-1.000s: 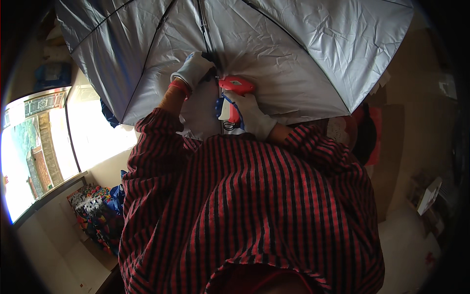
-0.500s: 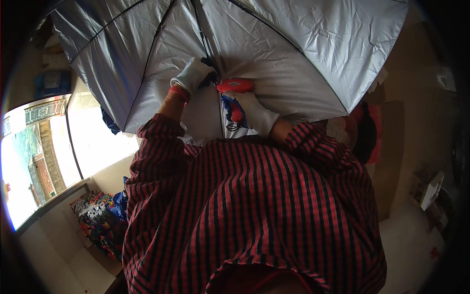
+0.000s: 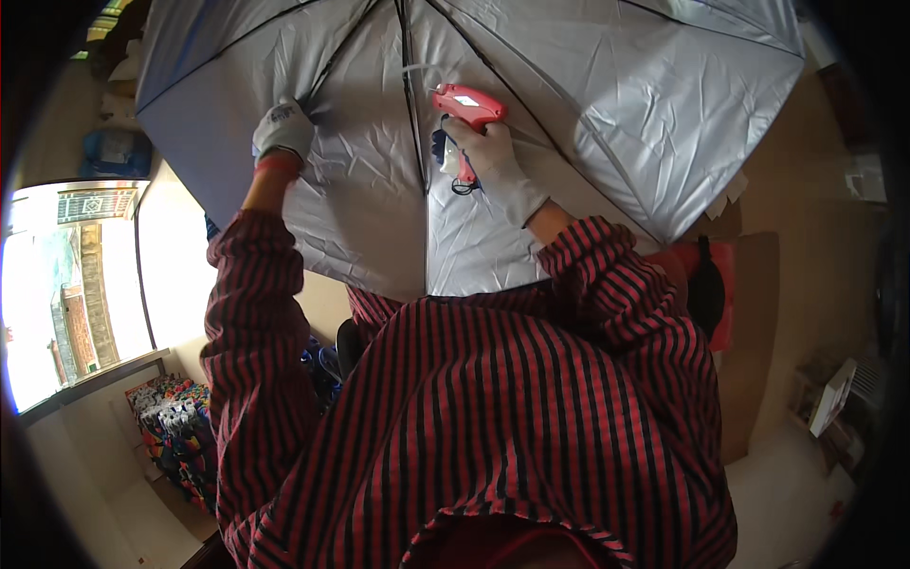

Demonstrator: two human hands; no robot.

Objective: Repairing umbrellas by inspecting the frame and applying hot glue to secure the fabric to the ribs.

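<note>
A silver-lined umbrella canopy (image 3: pixel 365 204) is spread open before me, its dark ribs running toward the far edge. My left hand (image 3: pixel 284 131), in a white glove with a blue palm, is closed at a dark rib (image 3: pixel 339 55) left of the middle; its fingertips are partly hidden. In my right hand (image 3: pixel 493 166), also gloved, is a red tagging gun (image 3: pixel 471 102), held by its handle above the lining, right of the central rib. A pale curved strip (image 3: pixel 424 68) shows near the gun's nose. A black cord loop (image 3: pixel 464 188) hangs from the handle.
At lower left a pile of colourful bundles (image 3: pixel 175 422) lies below a bright window (image 3: pixel 85 294). A blue bundle (image 3: pixel 116 152) is at the far left. To the right are a red and black item (image 3: pixel 706 289) and a white box-like object (image 3: pixel 834 396).
My left hand has moved left, from the central rib to another rib. My right hand has lifted the tagging gun away and slightly right. The canopy has shifted and turned a little.
</note>
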